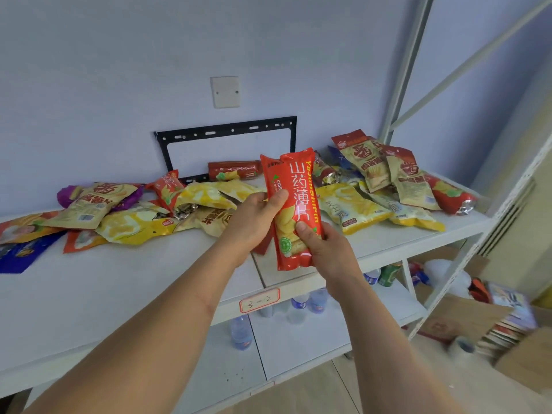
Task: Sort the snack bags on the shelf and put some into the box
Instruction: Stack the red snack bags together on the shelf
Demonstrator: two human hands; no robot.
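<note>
Head view, red snack bag (pixel 294 204) upright, gripped between left hand (pixel 254 222) and right hand (pixel 324 249), above shelf (pixel 119 294)

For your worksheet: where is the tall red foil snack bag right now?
Centre of the head view, the tall red foil snack bag is held upright above the white shelf by both hands.

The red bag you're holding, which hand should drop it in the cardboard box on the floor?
Probably the right hand. Both hands grip the red bag, but the cardboard box sits low on the right side, so the right arm need not cross over. The left hand could let go and reach the shelf pile.
</note>
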